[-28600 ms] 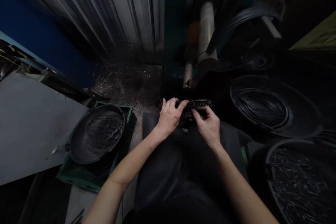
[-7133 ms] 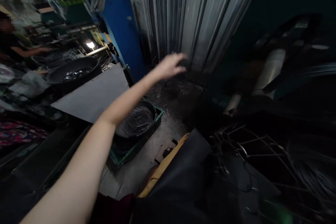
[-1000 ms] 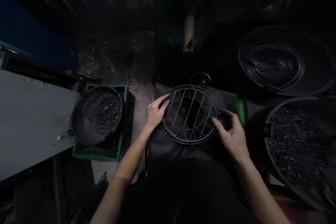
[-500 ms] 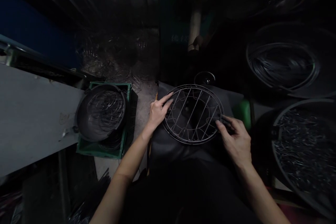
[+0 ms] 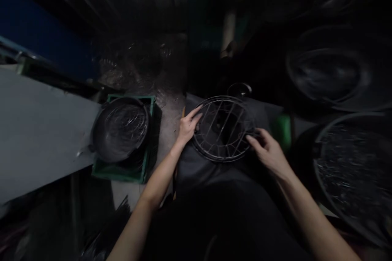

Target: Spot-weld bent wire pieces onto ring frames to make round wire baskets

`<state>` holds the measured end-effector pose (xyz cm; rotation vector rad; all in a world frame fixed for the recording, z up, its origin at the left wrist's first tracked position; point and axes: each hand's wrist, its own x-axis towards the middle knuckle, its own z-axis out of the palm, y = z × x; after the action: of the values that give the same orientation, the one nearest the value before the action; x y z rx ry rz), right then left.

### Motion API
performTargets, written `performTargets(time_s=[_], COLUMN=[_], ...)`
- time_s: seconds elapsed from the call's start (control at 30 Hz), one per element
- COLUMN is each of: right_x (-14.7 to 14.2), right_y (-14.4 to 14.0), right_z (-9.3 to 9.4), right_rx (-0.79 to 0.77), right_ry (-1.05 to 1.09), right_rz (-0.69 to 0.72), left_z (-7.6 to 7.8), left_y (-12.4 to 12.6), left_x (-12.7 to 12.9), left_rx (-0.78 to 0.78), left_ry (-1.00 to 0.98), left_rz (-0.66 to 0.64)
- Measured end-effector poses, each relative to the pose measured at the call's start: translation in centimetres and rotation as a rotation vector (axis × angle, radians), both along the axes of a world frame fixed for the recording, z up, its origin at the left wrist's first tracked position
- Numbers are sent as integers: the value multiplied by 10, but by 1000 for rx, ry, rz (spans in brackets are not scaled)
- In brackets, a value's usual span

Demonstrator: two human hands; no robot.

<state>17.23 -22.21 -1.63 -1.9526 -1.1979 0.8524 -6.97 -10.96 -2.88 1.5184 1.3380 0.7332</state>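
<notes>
A round wire rack with parallel bars and a ring of wire loops is held over the dark cloth in front of me. On its left rim my left hand grips with the fingers stretched along the wire. The thumb and fingers of my right hand pinch the right rim. Just beyond the rack's far edge a loose wire ring shows in part. The picture is dark and smeared, so the finer wires are hard to make out.
To the left, a black basin with wire rings sits on a green crate beside a grey board. Large tubs stand at the right: one tub holds many small wire pieces. A green object lies near my right hand.
The rack and my right hand have shifted slightly left, and the rack's near edge sits a little higher in view. Both hands keep their hold on the rim.
</notes>
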Motion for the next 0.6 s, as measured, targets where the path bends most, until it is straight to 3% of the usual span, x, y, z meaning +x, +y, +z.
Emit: performTargets(time_s=[0.07,0.13,0.27,0.37,0.47,0.53,0.6], right_x=[2,6,21,34,40,42,39], right_y=[2,10,34,42,35,27,22], right_z=[12,28,42,25,-3,-18,-26], right_rx=[12,96,338,356,322,323,329], right_ry=[45,25,-128,-191,-207,-202,-192], right_rz=[87,201,339,425,425,380,359], left_z=[12,19,5,-22,-42,-42,-28], left_y=[-6,-9,-4,-6,-11,-13,-9], left_x=[-4,-12,-17,-8,-3,-8,-17], left_rx=[86,271,451,409,330,334,395], left_ry=[34,85,196,319,427,452,456], left_rz=[12,79,182,65,-23,-81,-155])
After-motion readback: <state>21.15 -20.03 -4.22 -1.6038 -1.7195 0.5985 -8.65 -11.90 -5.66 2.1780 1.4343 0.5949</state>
